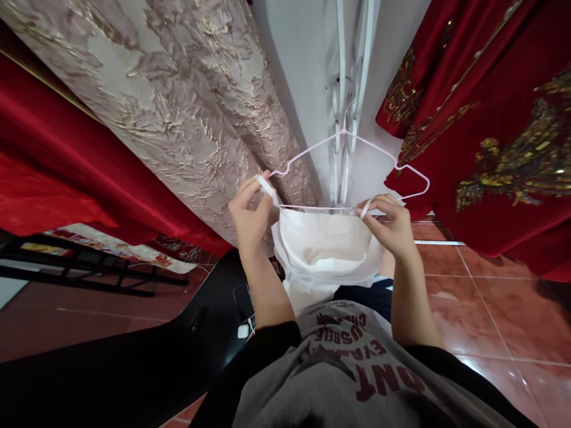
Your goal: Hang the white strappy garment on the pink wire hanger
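A thin pale pink wire hanger [352, 142] hangs by its hook from a white rail on the wall. Below its bottom bar droops a white garment [328, 249], open at the top. My left hand [248, 208] pinches the garment's left strap [267, 187] by the hanger's left end. My right hand [392, 223] pinches the right strap [366, 208] near the hanger's right shoulder. Both hands are closed on the straps.
Cream and gold brocade fabric [178, 101] hangs at the left, red cloth [57, 172] beside it, and a red gold-embroidered garment [499, 137] at the right. A black table [134, 356] with a phone stands at my lower left. The floor is red tile [491, 321].
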Action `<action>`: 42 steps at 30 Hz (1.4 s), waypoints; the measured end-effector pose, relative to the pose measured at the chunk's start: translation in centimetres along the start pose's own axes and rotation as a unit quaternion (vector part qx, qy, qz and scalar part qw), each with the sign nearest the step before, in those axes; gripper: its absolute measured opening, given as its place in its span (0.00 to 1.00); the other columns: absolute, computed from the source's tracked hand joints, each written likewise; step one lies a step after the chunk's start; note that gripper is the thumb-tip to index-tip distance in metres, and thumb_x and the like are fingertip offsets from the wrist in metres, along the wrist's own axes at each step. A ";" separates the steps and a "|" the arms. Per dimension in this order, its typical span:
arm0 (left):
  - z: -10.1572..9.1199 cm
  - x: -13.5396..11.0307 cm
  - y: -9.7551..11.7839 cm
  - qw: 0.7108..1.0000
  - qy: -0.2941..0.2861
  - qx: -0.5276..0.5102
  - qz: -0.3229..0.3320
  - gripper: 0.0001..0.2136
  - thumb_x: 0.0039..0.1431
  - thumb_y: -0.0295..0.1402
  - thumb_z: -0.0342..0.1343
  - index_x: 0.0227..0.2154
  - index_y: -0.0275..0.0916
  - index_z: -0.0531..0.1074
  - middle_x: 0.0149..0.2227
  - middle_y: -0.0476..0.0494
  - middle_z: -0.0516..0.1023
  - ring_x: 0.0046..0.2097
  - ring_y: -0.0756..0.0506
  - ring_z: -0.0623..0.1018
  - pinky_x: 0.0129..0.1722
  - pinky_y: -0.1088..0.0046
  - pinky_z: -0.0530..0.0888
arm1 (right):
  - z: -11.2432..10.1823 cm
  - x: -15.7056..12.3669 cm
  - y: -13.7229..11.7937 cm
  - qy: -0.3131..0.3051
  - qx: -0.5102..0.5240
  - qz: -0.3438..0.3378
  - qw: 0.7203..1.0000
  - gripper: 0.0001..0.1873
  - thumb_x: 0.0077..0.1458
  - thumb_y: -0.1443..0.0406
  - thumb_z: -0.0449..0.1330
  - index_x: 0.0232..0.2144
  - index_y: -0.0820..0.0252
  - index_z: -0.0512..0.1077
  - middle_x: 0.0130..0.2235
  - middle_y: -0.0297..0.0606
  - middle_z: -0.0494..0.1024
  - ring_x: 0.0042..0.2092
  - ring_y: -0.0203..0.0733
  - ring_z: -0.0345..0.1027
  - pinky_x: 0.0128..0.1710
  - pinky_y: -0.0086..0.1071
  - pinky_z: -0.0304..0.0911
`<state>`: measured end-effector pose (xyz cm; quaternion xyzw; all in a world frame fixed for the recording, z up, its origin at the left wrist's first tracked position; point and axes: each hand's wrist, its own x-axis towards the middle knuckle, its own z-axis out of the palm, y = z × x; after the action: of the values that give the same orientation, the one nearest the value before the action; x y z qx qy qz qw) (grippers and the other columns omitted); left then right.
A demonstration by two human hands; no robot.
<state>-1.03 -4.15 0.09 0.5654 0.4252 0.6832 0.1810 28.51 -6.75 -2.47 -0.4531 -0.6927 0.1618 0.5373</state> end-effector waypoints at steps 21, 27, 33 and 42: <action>4.5 -4.5 -3.3 0.929 0.043 -0.251 -0.270 0.19 0.61 0.53 0.66 0.33 0.41 0.73 0.36 0.43 0.84 0.42 0.47 0.85 0.47 0.72 0.77 | 0.9 -0.6 0.6 0.000 -0.036 -0.026 0.999 0.04 0.61 0.64 0.66 0.39 0.49 0.80 0.41 0.35 0.85 0.46 0.49 0.76 0.52 0.47 0.68; 4.9 -4.2 -2.7 0.931 0.061 -0.250 -0.259 0.20 0.61 0.53 0.65 0.31 0.42 0.70 0.30 0.45 0.84 0.34 0.47 0.83 0.41 0.72 0.77 | -0.6 -1.1 3.8 0.362 0.052 -0.017 0.931 0.09 0.58 0.61 0.69 0.42 0.52 0.80 0.44 0.40 0.83 0.48 0.50 0.79 0.53 0.50 0.72; 4.8 -4.2 -2.6 0.925 0.060 -0.267 -0.265 0.20 0.60 0.52 0.67 0.30 0.42 0.68 0.29 0.46 0.82 0.32 0.48 0.82 0.39 0.72 0.76 | -5.3 0.2 5.8 0.356 0.056 0.050 0.932 0.14 0.53 0.59 0.72 0.42 0.55 0.82 0.46 0.49 0.85 0.48 0.55 0.81 0.55 0.54 0.73; 4.6 -4.2 -2.6 0.930 0.062 -0.246 -0.265 0.21 0.63 0.54 0.64 0.31 0.42 0.67 0.29 0.45 0.82 0.33 0.48 0.81 0.40 0.72 0.76 | -5.1 4.9 0.8 0.095 -0.098 0.001 0.991 0.12 0.48 0.64 0.73 0.37 0.52 0.78 0.38 0.37 0.79 0.45 0.51 0.75 0.54 0.53 0.71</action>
<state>3.85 -3.96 -4.56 0.3258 0.3886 0.7275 0.4623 33.32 -3.72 1.78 -0.5173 -0.6504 0.0501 0.5539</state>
